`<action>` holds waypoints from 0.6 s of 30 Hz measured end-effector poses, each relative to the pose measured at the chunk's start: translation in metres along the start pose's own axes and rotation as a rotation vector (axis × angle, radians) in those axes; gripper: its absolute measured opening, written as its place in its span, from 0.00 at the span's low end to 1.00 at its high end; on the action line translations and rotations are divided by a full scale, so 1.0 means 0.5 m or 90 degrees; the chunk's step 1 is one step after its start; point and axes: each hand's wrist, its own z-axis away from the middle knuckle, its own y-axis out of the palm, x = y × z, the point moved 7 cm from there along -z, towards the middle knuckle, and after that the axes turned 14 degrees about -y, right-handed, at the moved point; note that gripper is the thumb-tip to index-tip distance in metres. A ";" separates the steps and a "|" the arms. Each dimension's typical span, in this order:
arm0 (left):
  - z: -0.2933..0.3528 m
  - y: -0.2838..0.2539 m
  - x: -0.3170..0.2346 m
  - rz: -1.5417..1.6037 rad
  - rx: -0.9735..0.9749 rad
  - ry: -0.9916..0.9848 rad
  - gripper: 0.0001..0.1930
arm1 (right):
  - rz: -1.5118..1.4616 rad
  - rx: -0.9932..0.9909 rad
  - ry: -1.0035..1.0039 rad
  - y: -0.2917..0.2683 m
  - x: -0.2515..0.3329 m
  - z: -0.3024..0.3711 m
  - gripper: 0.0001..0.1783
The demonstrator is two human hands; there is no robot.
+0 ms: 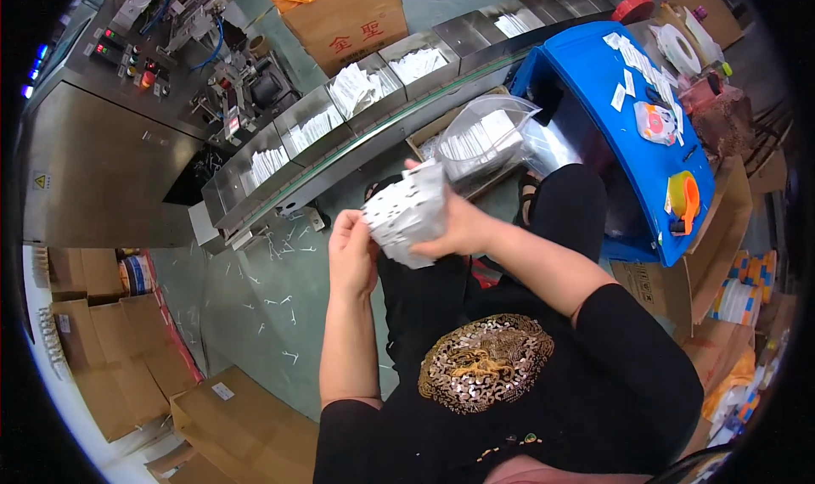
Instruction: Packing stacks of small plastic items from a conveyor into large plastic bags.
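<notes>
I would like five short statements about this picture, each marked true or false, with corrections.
1. The right hand grips the white bundle. True.
2. The left hand is at the bundle's right edge. False: the left hand is at its left edge.
3. An orange tape dispenser rests on the blue surface. True.
4. All the metal trays are empty. False: several metal trays hold white pieces.
5. White scraps lie on the green floor. True.

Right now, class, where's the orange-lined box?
The box stands at the head view's top, left of centre, beyond the metal trays and right of the machine.
</notes>
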 end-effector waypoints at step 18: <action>0.062 -0.009 0.022 0.186 -0.015 0.145 0.35 | 0.273 0.072 -0.336 0.104 -0.002 0.009 0.66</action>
